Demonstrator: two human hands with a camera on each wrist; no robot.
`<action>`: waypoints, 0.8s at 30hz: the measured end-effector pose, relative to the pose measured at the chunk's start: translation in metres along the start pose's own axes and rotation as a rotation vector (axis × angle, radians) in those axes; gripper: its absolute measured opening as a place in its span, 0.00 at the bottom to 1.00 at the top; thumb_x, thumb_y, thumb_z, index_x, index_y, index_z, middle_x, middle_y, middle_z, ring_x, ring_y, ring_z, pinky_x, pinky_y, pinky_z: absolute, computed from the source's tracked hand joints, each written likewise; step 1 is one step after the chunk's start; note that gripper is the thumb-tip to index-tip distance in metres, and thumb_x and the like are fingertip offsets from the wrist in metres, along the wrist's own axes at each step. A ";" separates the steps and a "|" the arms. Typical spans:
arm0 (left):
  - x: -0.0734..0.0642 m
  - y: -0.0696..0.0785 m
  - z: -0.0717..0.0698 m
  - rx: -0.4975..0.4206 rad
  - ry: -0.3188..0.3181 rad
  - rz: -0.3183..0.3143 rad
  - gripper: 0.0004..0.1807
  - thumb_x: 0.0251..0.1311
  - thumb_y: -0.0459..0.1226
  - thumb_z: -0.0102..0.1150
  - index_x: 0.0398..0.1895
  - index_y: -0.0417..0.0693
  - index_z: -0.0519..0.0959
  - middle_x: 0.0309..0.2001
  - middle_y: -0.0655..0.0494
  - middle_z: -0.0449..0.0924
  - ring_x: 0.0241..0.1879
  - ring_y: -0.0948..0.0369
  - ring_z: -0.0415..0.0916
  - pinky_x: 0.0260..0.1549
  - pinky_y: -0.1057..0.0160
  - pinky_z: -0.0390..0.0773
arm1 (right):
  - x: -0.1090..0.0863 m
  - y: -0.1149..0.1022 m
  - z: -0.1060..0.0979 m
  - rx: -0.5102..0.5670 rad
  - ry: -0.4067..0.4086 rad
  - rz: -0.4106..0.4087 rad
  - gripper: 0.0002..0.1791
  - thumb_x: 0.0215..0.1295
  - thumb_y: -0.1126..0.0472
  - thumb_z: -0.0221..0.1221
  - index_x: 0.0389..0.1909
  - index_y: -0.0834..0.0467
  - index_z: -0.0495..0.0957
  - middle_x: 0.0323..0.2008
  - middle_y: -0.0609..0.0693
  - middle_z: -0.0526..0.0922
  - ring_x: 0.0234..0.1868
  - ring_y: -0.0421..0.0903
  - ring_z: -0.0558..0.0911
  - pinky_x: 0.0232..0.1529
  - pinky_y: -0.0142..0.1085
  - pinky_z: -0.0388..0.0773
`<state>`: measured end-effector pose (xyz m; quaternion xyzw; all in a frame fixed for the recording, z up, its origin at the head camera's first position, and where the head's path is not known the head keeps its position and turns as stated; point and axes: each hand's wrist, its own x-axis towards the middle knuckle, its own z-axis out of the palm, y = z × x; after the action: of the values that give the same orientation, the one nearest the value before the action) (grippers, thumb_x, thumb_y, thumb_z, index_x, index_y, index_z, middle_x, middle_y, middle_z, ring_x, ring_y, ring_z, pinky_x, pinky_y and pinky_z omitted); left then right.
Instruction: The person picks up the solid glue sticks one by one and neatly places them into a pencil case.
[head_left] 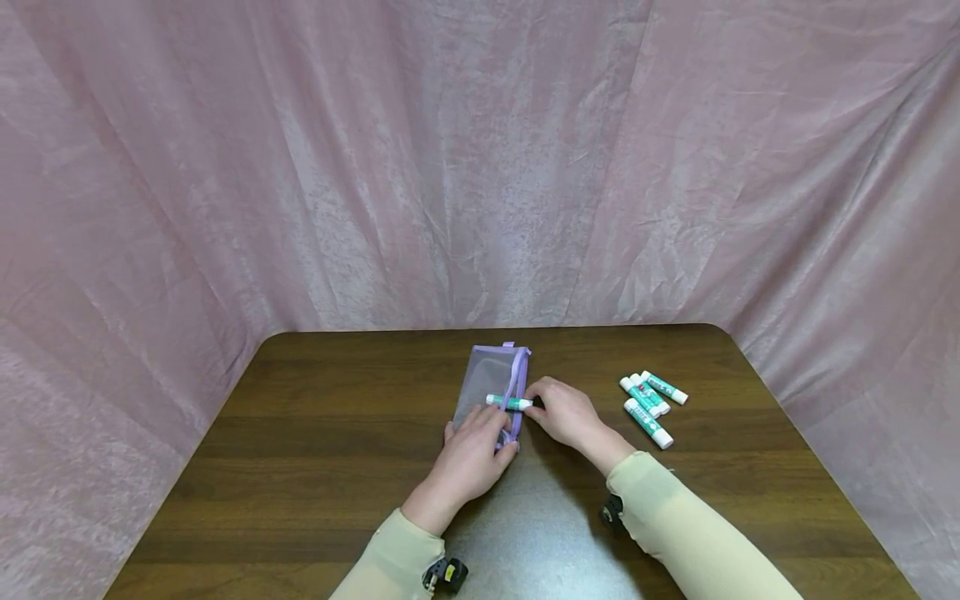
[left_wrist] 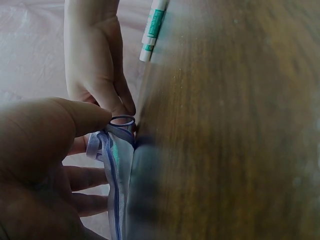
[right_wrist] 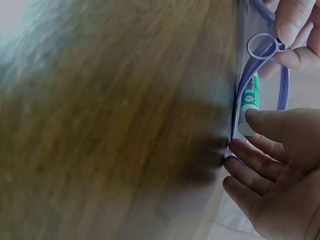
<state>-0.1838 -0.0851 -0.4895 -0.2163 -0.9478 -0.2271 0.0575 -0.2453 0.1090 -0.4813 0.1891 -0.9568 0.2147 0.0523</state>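
Head view gives me the whole count: two hands, one mesh pouch (head_left: 487, 371), and five glue sticks in all, on one brown table (head_left: 337, 417) before a pink curtain (head_left: 450, 167). Four of the five make a loose group (head_left: 648, 423) at the right, three close together and one just nearer the person. The fifth stick (head_left: 516, 404) lies crosswise at the pouch's mouth, partly inside it, with a white end sticking out on the right.

That end is pinched between the thumb and fingers of the right hand (head_left: 566, 412). The left hand (head_left: 468, 450) lies over the near end of the pouch, its thumb and fingers gripping the edge. Two pale sleeves (head_left: 408, 554) and two small black wrist cameras (head_left: 450, 575) show as well.

From the right wrist I can make out what the head view loses: one lilac ring (right_wrist: 249, 47) at the zip's end, right by the left thumb, and the two zip bands parted around the stick, whose label carries a barcode. From the left wrist, green shows faintly through the mesh, and the group at the right is only partly in sight; I can't count it there.
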 end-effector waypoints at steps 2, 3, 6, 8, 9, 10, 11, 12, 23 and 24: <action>0.000 0.000 0.000 0.004 0.002 0.004 0.10 0.69 0.48 0.62 0.44 0.56 0.74 0.56 0.56 0.77 0.68 0.39 0.65 0.52 0.21 0.62 | 0.001 -0.001 0.001 0.003 -0.005 -0.003 0.06 0.65 0.58 0.69 0.40 0.53 0.85 0.45 0.49 0.84 0.46 0.48 0.83 0.44 0.47 0.79; 0.000 0.000 0.000 0.007 0.003 0.005 0.11 0.69 0.48 0.62 0.44 0.55 0.74 0.56 0.56 0.77 0.68 0.39 0.66 0.52 0.21 0.62 | 0.001 -0.001 0.002 0.006 -0.009 -0.003 0.07 0.65 0.58 0.69 0.41 0.54 0.85 0.45 0.49 0.84 0.46 0.48 0.83 0.44 0.47 0.79; 0.000 0.000 0.000 0.013 0.002 0.006 0.11 0.69 0.48 0.61 0.45 0.55 0.74 0.56 0.56 0.76 0.68 0.39 0.65 0.52 0.22 0.62 | 0.003 -0.003 0.003 0.011 -0.012 -0.009 0.07 0.65 0.58 0.69 0.41 0.54 0.85 0.44 0.49 0.83 0.46 0.48 0.83 0.44 0.47 0.79; 0.000 0.000 0.000 0.016 0.003 0.005 0.11 0.69 0.49 0.61 0.45 0.55 0.74 0.56 0.56 0.76 0.68 0.39 0.65 0.52 0.22 0.62 | 0.003 -0.003 0.005 0.010 -0.007 -0.012 0.06 0.65 0.57 0.69 0.40 0.53 0.85 0.45 0.49 0.83 0.46 0.49 0.82 0.44 0.47 0.79; 0.000 -0.001 0.000 0.018 0.003 0.006 0.11 0.69 0.49 0.61 0.45 0.55 0.74 0.57 0.56 0.76 0.68 0.39 0.65 0.52 0.22 0.62 | 0.004 -0.003 0.005 0.010 -0.005 -0.013 0.06 0.64 0.57 0.69 0.39 0.53 0.85 0.45 0.49 0.83 0.47 0.49 0.82 0.45 0.48 0.79; 0.000 -0.001 0.000 0.018 0.003 0.006 0.11 0.69 0.49 0.61 0.45 0.55 0.74 0.57 0.56 0.76 0.68 0.39 0.65 0.52 0.22 0.62 | 0.004 -0.003 0.006 0.010 -0.003 -0.014 0.06 0.64 0.56 0.69 0.39 0.53 0.84 0.46 0.49 0.83 0.48 0.49 0.82 0.45 0.48 0.79; 0.000 0.000 0.001 0.018 0.000 0.005 0.12 0.69 0.49 0.61 0.45 0.55 0.74 0.58 0.56 0.76 0.68 0.39 0.65 0.52 0.22 0.62 | 0.004 -0.003 0.007 0.010 -0.001 -0.014 0.06 0.64 0.56 0.69 0.39 0.52 0.84 0.46 0.48 0.83 0.48 0.49 0.82 0.46 0.48 0.78; 0.000 0.000 0.001 0.019 -0.002 0.004 0.12 0.69 0.49 0.61 0.46 0.55 0.74 0.59 0.56 0.76 0.69 0.39 0.64 0.52 0.22 0.62 | 0.004 -0.003 0.007 0.010 0.004 -0.016 0.06 0.64 0.56 0.69 0.39 0.52 0.84 0.46 0.48 0.82 0.48 0.49 0.82 0.46 0.48 0.79; 0.000 0.001 -0.001 0.010 -0.037 -0.022 0.13 0.70 0.50 0.60 0.48 0.56 0.74 0.68 0.52 0.71 0.71 0.39 0.61 0.54 0.21 0.59 | 0.002 0.004 0.007 0.034 0.005 0.001 0.10 0.64 0.53 0.70 0.43 0.52 0.85 0.48 0.47 0.83 0.51 0.48 0.82 0.49 0.48 0.78; -0.001 0.001 -0.001 0.008 -0.038 -0.023 0.13 0.70 0.50 0.60 0.48 0.55 0.74 0.69 0.51 0.70 0.71 0.39 0.61 0.55 0.21 0.59 | 0.002 0.004 0.007 0.034 0.005 0.003 0.10 0.64 0.53 0.70 0.42 0.51 0.85 0.48 0.47 0.83 0.51 0.48 0.82 0.49 0.48 0.78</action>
<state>-0.1829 -0.0851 -0.4880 -0.2095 -0.9521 -0.2197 0.0376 -0.2492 0.1090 -0.4888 0.1882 -0.9531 0.2314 0.0511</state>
